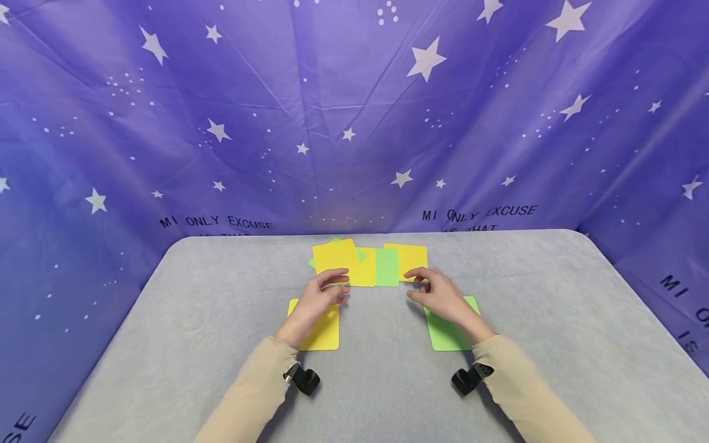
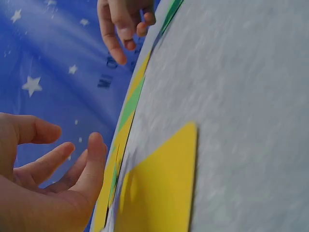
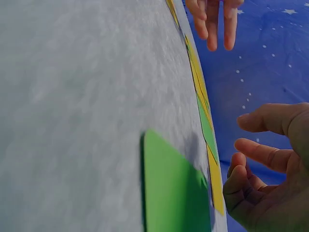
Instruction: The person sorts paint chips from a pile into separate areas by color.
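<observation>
My left hand (image 1: pixel 321 296) hovers over a yellow card (image 1: pixel 324 329) that lies on the near left of the table. Its fingers are loosely bent, with nothing between them, as the left wrist view also shows. On the other side, my right hand (image 1: pixel 437 295) is raised above a green card (image 1: pixel 447 332), its fingers relaxed and holding nothing. Beyond both hands runs a row of overlapping cards: yellow cards (image 1: pixel 335 255) on the left, a green card (image 1: pixel 387 267) in the middle and another yellow card (image 1: pixel 411 258) on the right. Green corners (image 1: pixel 362 255) peek out among the left ones.
The cards lie on a grey table (image 1: pixel 382 381) with rounded far corners. Behind it hangs a purple-blue curtain (image 1: pixel 354 111) with white stars and printed words. Each wrist carries a small black camera, the left camera (image 1: pixel 306 380) and the right camera (image 1: pixel 466 380).
</observation>
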A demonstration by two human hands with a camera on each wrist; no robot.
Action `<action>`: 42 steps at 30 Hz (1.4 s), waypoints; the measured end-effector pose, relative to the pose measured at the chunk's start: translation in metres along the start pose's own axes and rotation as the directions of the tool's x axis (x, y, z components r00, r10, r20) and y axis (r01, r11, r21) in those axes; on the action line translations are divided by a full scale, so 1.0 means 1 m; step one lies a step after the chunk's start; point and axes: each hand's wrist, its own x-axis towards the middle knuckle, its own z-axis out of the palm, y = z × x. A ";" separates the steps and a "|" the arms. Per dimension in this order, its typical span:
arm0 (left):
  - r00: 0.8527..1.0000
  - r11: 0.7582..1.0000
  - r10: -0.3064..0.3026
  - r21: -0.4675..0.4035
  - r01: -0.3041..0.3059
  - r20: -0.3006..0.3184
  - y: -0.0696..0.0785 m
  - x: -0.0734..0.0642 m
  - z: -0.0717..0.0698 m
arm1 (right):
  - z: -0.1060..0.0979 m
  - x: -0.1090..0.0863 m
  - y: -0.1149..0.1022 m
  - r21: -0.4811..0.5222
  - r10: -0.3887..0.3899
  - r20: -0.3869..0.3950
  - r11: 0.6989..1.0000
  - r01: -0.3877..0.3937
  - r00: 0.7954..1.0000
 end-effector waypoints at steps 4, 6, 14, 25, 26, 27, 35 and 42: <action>0.999 1.000 0.001 0.013 0.000 -0.042 0.000 0.005 -0.010 | 0.009 0.009 -0.006 0.017 -0.013 0.021 1.000 0.012 1.000; 0.998 1.000 0.005 0.018 -0.004 -0.066 -0.002 0.008 -0.015 | 0.013 0.013 -0.009 0.021 -0.020 0.026 1.000 0.019 0.999; 0.988 1.000 -0.009 0.007 0.010 -0.151 -0.002 0.017 -0.037 | 0.030 0.031 -0.020 0.104 -0.055 0.044 0.993 0.051 0.998; 0.984 0.998 -0.056 -0.009 0.055 -0.169 0.000 0.026 -0.055 | 0.046 0.064 -0.032 0.249 -0.034 0.154 0.968 -0.006 0.988; 0.985 0.998 -0.058 -0.013 0.056 -0.165 0.000 0.027 -0.055 | 0.047 0.066 -0.033 0.260 -0.030 0.163 0.966 -0.014 0.986; 0.985 0.998 -0.059 -0.018 0.057 -0.159 0.000 0.027 -0.055 | 0.048 0.068 -0.034 0.272 -0.025 0.172 0.962 -0.023 0.985; 0.991 0.993 -0.095 -0.075 0.088 -0.091 0.003 0.025 -0.053 | 0.052 0.072 -0.038 0.357 0.032 0.214 0.928 -0.109 0.976; 0.993 0.987 -0.093 -0.141 0.083 -0.071 0.003 0.022 -0.053 | 0.052 0.070 -0.034 0.485 0.056 0.243 0.858 -0.171 0.968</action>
